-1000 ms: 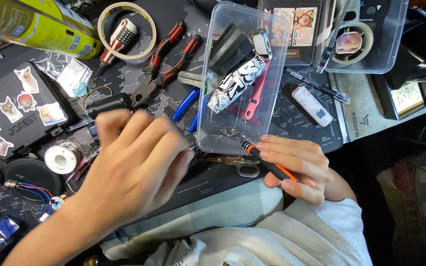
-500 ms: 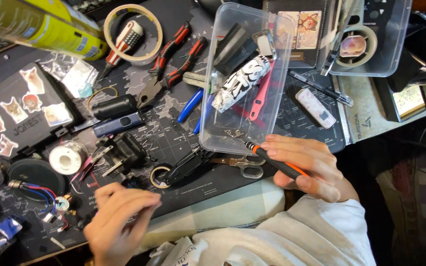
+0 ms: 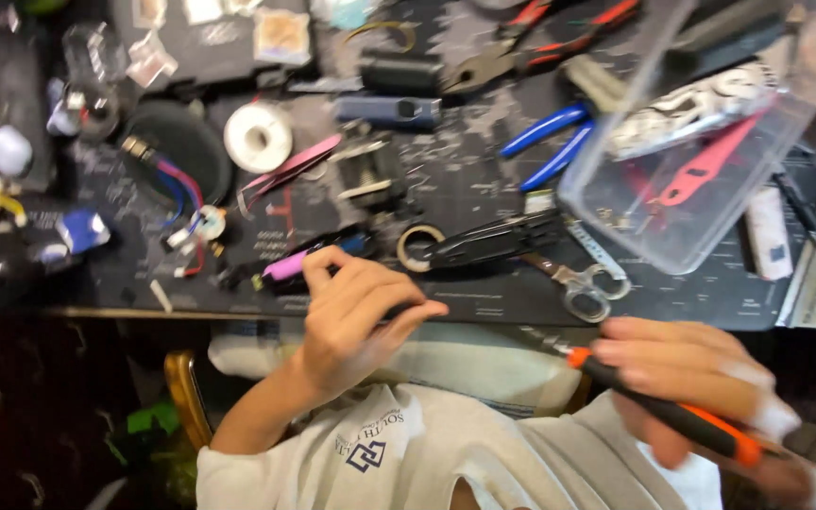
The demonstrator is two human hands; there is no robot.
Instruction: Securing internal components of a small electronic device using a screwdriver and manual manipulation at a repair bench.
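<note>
I see the dark work mat (image 3: 446, 189) crowded with tools, my right hand (image 3: 701, 378) below its near edge clenched around an orange-handled screwdriver (image 3: 663, 411), my left hand (image 3: 356, 316) curled at that edge, possibly pinching something small and droppable.

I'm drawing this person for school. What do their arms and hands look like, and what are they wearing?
Both hands are bare: no gloves, rings or watch show. The left hand and its forearm are uncovered up to a short, light grey T-shirt sleeve. The shirt carries a small dark blue emblem. The right hand is blurred, its wrist mostly out of view.
</note>
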